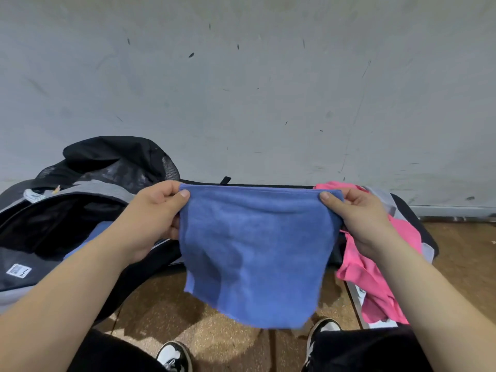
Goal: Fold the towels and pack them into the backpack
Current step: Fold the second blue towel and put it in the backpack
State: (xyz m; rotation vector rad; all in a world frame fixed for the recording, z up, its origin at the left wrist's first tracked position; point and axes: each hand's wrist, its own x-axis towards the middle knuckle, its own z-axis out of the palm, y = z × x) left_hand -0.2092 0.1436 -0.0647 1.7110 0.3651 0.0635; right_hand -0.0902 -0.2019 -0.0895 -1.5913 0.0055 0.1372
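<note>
A blue towel (255,251) hangs in the air in front of me, folded over along its top edge. My left hand (155,213) pinches its upper left corner and my right hand (362,218) pinches its upper right corner. The black and grey backpack (80,189) lies open at the left, with a bit of blue cloth (88,242) showing inside behind my left forearm. A pink towel (375,277) lies crumpled at the right, partly hidden by my right arm.
A low black surface (418,224) runs under the backpack and the pink towel, against a scuffed white wall (241,89). Below is a brown cork-like floor (201,318), with my two black and white shoes (174,355).
</note>
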